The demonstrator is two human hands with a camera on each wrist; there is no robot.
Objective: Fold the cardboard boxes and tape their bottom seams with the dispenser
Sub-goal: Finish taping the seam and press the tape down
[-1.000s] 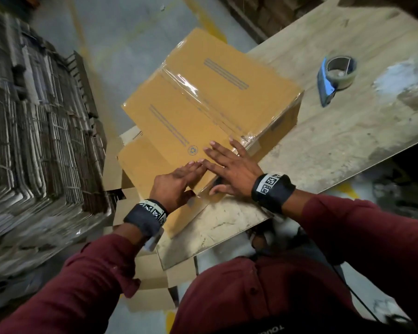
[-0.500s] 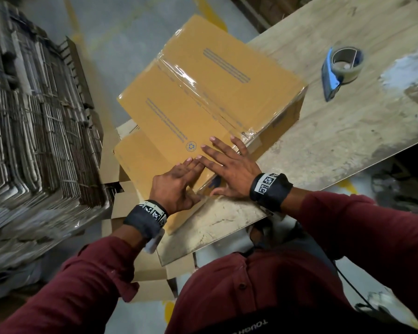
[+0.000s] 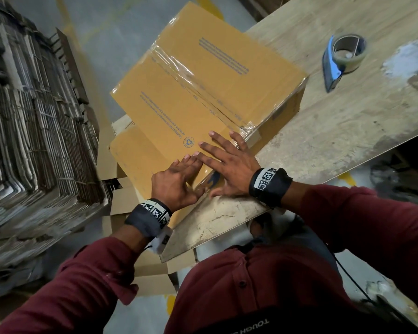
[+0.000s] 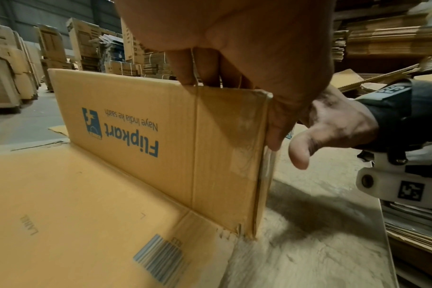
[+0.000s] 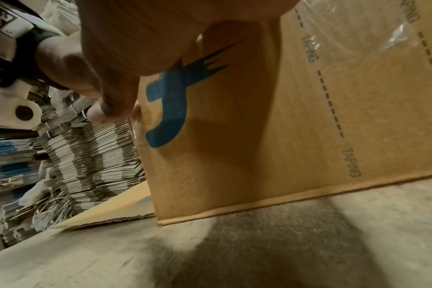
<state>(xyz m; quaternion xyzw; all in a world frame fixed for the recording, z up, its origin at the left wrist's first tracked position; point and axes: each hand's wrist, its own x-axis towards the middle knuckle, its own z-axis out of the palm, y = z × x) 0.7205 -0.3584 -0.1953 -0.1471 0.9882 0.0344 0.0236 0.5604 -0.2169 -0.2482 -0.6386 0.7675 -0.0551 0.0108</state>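
A brown cardboard box lies bottom-up on the wooden table and overhangs its left edge. Clear tape runs along the box's centre seam and wraps over the near end. My left hand and right hand both press flat on the box's near corner with fingers straight and fingertips almost touching. In the left wrist view my left hand reaches over the top edge of the printed side, thumb down the corner. The blue tape dispenser lies on the table beyond, untouched.
Tall stacks of flattened cartons fill the left side. Loose flat cardboard pieces lie on the floor below the table's left edge. The table's near corner ends just before my body. Bare tabletop stretches right of the box.
Both hands stay pressed on the same near corner of the box. Only the head view has shifted slightly; the box and dispenser have not visibly moved.
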